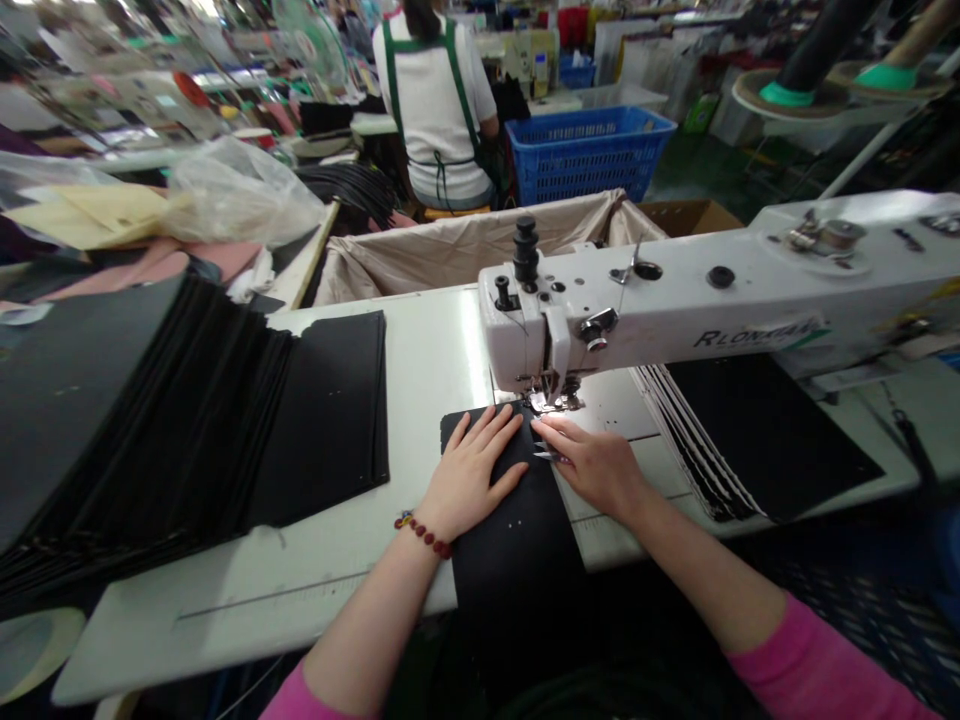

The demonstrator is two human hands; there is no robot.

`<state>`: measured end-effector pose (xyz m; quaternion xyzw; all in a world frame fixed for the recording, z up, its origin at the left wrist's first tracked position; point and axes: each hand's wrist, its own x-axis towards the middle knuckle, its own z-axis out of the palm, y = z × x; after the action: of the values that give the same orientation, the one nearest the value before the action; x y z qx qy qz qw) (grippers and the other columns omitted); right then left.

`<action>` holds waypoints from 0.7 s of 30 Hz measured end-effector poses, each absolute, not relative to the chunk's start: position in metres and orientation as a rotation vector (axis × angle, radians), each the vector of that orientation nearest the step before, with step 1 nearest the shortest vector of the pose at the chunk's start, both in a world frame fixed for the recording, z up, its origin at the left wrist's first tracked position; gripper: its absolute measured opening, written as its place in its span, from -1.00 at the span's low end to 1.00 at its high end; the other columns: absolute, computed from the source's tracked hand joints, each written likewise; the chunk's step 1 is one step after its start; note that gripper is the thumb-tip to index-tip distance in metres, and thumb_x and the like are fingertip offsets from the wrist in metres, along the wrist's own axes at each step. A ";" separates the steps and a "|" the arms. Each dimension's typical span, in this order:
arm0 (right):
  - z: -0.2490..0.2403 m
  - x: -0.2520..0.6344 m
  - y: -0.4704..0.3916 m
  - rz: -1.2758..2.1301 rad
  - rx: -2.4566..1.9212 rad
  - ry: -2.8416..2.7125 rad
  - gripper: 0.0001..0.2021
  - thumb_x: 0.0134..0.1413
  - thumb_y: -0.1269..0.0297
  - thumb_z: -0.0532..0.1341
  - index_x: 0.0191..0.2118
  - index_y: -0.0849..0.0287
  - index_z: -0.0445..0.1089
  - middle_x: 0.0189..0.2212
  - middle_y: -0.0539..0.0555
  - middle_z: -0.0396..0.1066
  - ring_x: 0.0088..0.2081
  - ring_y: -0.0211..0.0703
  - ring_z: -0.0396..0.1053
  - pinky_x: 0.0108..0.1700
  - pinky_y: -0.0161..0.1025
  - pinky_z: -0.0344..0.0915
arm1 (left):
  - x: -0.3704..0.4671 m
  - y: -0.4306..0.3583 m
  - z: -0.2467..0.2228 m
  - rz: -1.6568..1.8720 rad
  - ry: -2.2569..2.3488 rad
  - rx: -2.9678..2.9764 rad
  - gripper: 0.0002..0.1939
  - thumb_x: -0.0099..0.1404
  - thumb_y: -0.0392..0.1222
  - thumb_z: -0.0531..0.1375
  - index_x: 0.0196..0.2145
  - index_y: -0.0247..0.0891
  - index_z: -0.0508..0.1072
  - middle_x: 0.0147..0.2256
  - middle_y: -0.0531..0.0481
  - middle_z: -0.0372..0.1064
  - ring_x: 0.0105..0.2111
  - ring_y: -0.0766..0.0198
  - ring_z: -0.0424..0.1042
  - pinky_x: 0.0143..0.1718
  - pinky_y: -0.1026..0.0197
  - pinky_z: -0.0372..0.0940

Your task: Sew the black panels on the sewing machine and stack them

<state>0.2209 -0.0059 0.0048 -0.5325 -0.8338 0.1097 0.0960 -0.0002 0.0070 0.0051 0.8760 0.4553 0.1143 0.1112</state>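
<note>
A black panel [517, 540] lies on the white sewing table, its far edge at the presser foot [551, 400] and its near end hanging over the table's front. My left hand [472, 470] rests flat on the panel with its fingers spread. At the panel's right edge, close to the foot, is my right hand [600, 465], its index finger stretched toward the needle area. Small thread snips [550, 455] are tucked in the right hand, blades pointing left; the palm hides their handles. The white sewing machine [660, 300] stands just beyond both hands.
Black panels [322, 400] are piled on the left, in a large fanned stack. Another stack of black panels [765, 430] with pale edges lies under the machine arm. Behind the table are a cloth-lined bin [450, 255], a blue crate [585, 150] and a seated person [435, 110].
</note>
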 end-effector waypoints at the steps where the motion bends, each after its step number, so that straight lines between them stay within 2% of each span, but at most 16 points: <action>1: 0.005 0.221 -0.006 0.325 -1.580 -2.469 -0.44 0.20 0.35 0.07 0.31 -0.05 0.08 0.27 -0.02 0.17 0.02 -0.06 0.40 -0.07 -0.15 0.36 | 0.000 0.007 0.005 0.342 1.334 2.573 -0.38 0.39 0.01 0.07 0.33 -0.05 0.01 0.35 -0.01 -0.08 0.35 0.10 -0.13 0.34 -0.12 -0.19; 8: 0.004 0.222 -0.007 0.320 -1.577 -2.451 -0.50 0.21 0.33 0.07 0.26 -0.07 0.17 0.25 -0.03 0.20 0.00 -0.07 0.41 -0.07 -0.16 0.36 | -0.003 0.009 0.004 0.360 1.315 2.569 -0.42 0.39 0.02 0.07 0.31 -0.05 0.07 0.34 0.02 -0.04 0.34 0.11 -0.10 0.34 -0.11 -0.18; 14: 0.004 0.221 -0.006 0.310 -1.590 -2.465 -0.46 0.20 0.36 0.07 0.29 -0.07 0.12 0.25 -0.01 0.20 0.01 -0.07 0.40 -0.10 -0.18 0.37 | -0.004 0.008 0.004 0.387 1.301 2.569 -0.47 0.40 0.00 0.05 0.28 -0.07 0.13 0.32 0.01 0.00 0.33 0.12 -0.05 0.34 -0.11 -0.16; 21: 0.004 0.222 -0.006 0.294 -1.569 -2.475 -0.49 0.23 0.34 0.06 0.28 -0.05 0.14 0.26 -0.01 0.19 0.03 -0.08 0.39 -0.13 -0.19 0.37 | -0.004 0.008 0.002 0.411 1.282 2.577 -0.50 0.39 -0.03 0.08 0.25 -0.08 0.19 0.30 -0.02 0.07 0.30 0.13 0.03 0.34 -0.07 -0.11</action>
<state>0.2219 -0.0057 0.0040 -0.5302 -0.8363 0.0994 0.0981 -0.0043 0.0077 0.0024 0.8803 0.4379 0.1402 0.1168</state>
